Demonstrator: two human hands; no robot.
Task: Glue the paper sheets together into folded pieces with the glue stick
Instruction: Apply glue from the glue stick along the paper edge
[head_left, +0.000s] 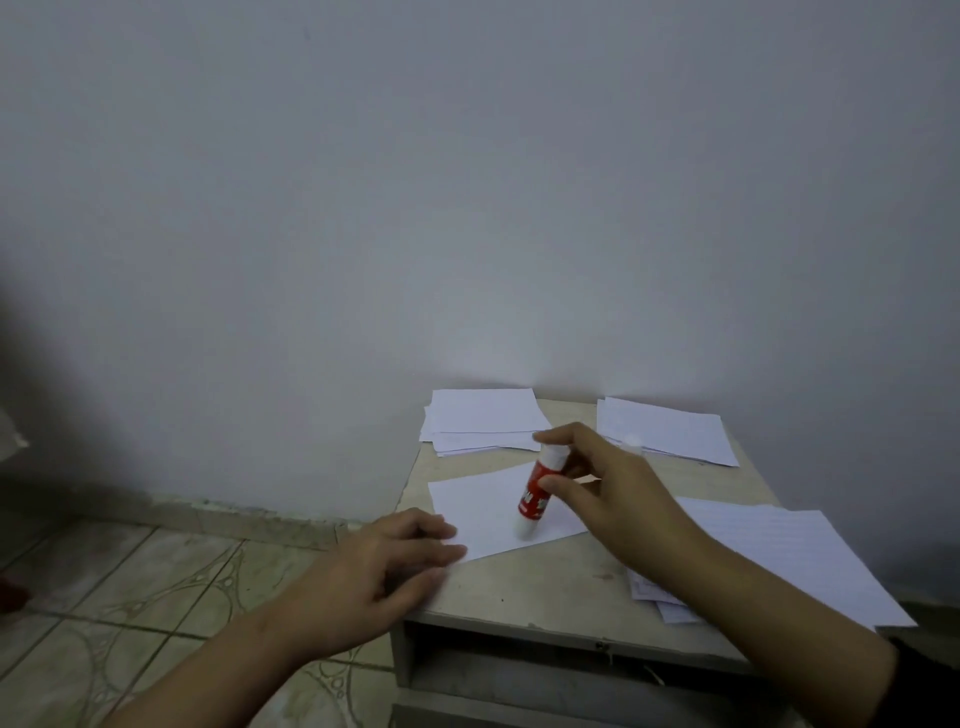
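Pinching glue stick between right hand fingers (tip on paper sheet).

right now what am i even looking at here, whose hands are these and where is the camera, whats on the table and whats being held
There is no machine here. The one picture comes from a camera worn on a person's head, looking forward and down, so the two bare arms reaching in from the bottom are the wearer's own.

The right hand grips a red and white glue stick, tip down on a single sheet in the middle of a small table. The left hand rests its fingers on that sheet's near left corner, seemingly to steady it.

More white paper lies around: a back left stack, a back right stack, and near right sheets partly under the right arm. Behind is a plain wall, and tiled floor to the left.
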